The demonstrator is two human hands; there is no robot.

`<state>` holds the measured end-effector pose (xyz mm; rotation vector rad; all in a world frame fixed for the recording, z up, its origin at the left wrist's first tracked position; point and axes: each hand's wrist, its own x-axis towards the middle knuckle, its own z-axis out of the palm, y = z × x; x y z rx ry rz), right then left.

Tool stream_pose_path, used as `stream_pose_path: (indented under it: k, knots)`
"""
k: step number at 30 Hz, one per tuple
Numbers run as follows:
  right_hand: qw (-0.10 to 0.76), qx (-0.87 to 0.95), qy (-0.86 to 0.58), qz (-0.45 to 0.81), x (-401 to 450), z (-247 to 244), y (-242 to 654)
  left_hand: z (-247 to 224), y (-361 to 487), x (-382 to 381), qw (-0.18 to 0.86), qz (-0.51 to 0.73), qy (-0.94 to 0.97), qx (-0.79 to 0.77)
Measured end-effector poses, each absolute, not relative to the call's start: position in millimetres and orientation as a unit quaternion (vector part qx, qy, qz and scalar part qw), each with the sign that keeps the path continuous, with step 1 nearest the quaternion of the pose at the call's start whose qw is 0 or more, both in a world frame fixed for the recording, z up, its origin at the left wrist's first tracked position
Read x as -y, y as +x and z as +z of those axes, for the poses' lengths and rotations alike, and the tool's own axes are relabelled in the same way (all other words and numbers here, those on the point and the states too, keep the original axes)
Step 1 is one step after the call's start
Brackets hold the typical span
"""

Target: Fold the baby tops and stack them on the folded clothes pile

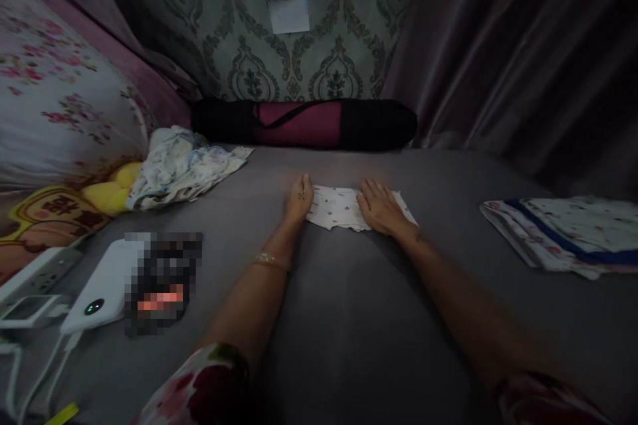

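A small white cloth (339,208) with a sparse dark print lies flat on the grey sheet in front of me, roughly a strip in shape, its near edge uneven. Against its left end rests my left hand (300,199), turned on its side with the fingers stretched out; part of them is hidden behind the thumb side. My right hand (381,207) lies palm down over the right part of the cloth, fingers spread. A corner of the cloth shows beyond that hand on the right. Neither hand grips anything that I can see.
Folded printed cloths (578,232) are stacked at the right. On the left lie a crumpled printed cloth (184,166), a yellow plush (107,192), a white power bank (107,279) with cables and a power strip (42,272). A black and magenta roll bag (304,123) lies along the wall.
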<state>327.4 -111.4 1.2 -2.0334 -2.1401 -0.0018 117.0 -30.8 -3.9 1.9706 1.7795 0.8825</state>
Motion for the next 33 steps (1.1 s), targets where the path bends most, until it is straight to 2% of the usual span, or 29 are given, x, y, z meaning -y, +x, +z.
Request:
stream_pose_path:
  k: [7, 13, 21, 27, 33]
  knots:
    - [0.03, 0.725, -0.685, 0.062, 108, 1, 316, 4, 108, 32, 0.218, 0.326, 0.637, -0.664]
    - [0.046, 0.739, -0.672, 0.021, 95, 4, 289, 6, 106, 33, 0.226, 0.319, 0.631, -0.67]
    - [0.004, 0.728, -0.683, 0.056, 86, 6, 272, 5, 107, 34, 0.236, 0.336, 0.627, -0.662]
    - [0.05, 0.734, -0.677, 0.018, 80, -1, 242, 7, 107, 36, 0.248, 0.33, 0.627, -0.661]
    - [0.024, 0.731, -0.68, 0.048, 76, -3, 236, 9, 107, 37, 0.247, 0.321, 0.632, -0.661]
